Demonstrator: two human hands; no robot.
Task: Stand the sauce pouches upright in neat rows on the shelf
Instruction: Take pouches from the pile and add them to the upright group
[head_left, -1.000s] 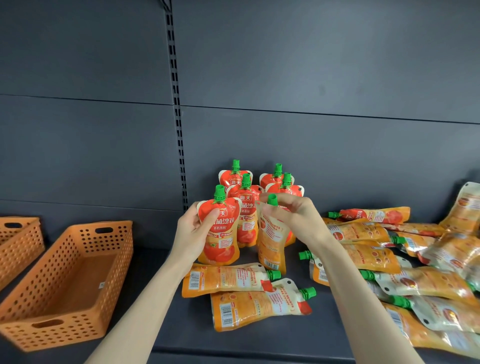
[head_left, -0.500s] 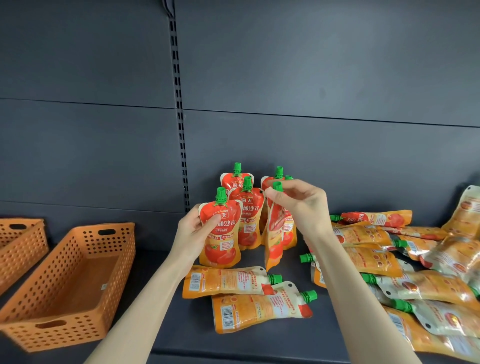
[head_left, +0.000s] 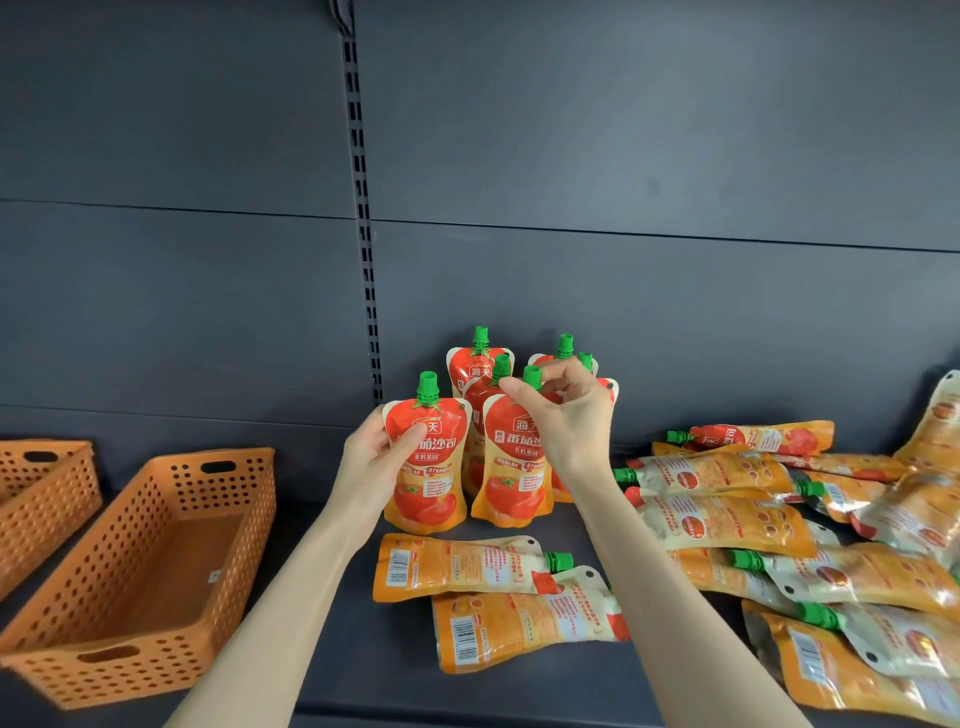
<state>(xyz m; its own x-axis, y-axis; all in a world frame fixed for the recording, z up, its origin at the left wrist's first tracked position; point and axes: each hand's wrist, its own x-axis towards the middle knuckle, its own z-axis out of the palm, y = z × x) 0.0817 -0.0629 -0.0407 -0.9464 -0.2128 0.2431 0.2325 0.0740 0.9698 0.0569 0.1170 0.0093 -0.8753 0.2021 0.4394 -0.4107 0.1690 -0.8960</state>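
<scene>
The person is standing at the dark grey metal shelf (head_left: 363, 670), and their left hand (head_left: 371, 460) is wrapping its fingers (head_left: 415, 439) round the side of an upright orange-and-red sauce pouch with a green screw cap (head_left: 428, 467), whose base is resting on the shelf. Touching it on the right, a second upright pouch (head_left: 511, 467) is being steadied by the right hand (head_left: 571, 421), which is pinching it up at the green cap (head_left: 531, 373). More standing pouches (head_left: 480, 364) are lining up right behind. Next in line, I'd say, are the two flat pouches (head_left: 462, 566) lying just in front of this pair, between the forearms. Their long axes are running across the shelf with caps pointing right, so the right hand is looking nearer the cap ends. A heap of flat pouches (head_left: 779, 525) is waiting further right, and orange perforated plastic baskets (head_left: 228, 493) are sitting off to the left
</scene>
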